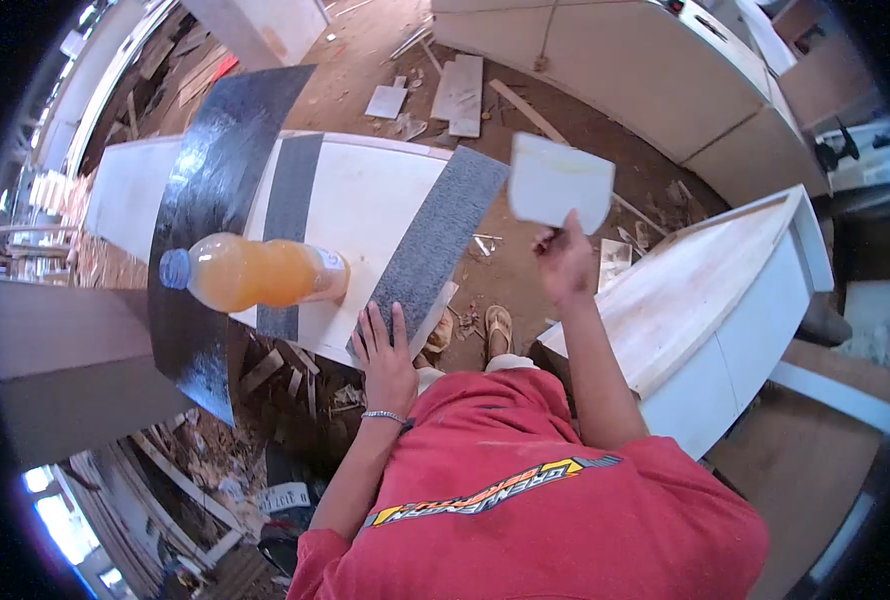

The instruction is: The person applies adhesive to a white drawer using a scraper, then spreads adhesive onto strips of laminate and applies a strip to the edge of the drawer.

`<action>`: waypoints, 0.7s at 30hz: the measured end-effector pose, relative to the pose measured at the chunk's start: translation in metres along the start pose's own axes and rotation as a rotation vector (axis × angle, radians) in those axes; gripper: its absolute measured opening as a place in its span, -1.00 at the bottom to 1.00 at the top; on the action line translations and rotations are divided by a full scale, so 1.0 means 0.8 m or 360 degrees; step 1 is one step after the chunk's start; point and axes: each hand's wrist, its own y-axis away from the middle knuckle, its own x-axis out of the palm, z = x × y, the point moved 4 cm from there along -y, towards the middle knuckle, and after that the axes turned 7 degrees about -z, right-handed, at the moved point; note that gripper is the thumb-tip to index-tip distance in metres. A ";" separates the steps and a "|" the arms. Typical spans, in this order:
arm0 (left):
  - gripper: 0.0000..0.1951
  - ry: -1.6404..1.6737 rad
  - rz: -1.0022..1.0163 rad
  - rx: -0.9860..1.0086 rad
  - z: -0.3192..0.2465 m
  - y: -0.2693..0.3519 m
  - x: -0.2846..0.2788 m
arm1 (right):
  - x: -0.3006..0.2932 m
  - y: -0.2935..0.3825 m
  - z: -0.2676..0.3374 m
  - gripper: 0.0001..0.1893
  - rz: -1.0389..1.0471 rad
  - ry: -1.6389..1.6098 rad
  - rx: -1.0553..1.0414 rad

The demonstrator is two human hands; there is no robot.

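Observation:
My right hand (568, 259) holds a thin white flat scraper-like sheet (561, 184) by its lower edge, raised over the floor. My left hand (386, 349) lies with fingers spread on the near end of a dark grey speckled strip (441, 232), at the edge of a white panel (370, 187). Left of that strip a plastic bottle of orange liquid with a blue cap (265, 271) stands on the panel. A second grey strip (292, 180) lies across the panel, partly hidden by the bottle. A glossy black curved sheet (216, 157) crosses the panel farther left.
A white cabinet-like piece (685, 300) stands at the right, near my right forearm. Large pale panels (625, 75) rise at the upper right. Board offcuts (460, 94) and scraps lie on the dirt floor. A brown box-like piece (84, 360) stands at the left.

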 end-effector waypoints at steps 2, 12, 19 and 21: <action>-0.16 -0.0059 0.0053 -0.0090 0.002 0.000 -0.002 | 0.037 0.021 -0.034 -0.60 -0.0025 0.0200 0.0149; 0.22 0.0977 -0.0833 -0.0492 0.100 -0.004 -0.073 | 0.076 0.024 -0.073 -0.58 0.0184 0.0295 0.0243; -0.05 0.1640 -0.1280 -0.0072 0.161 -0.127 -0.089 | 0.058 0.058 -0.018 -0.50 0.0055 0.0752 -0.0148; -0.13 0.1798 -0.1216 0.0001 0.160 -0.154 -0.109 | 0.072 0.084 -0.005 -0.48 0.0043 0.0486 -0.0087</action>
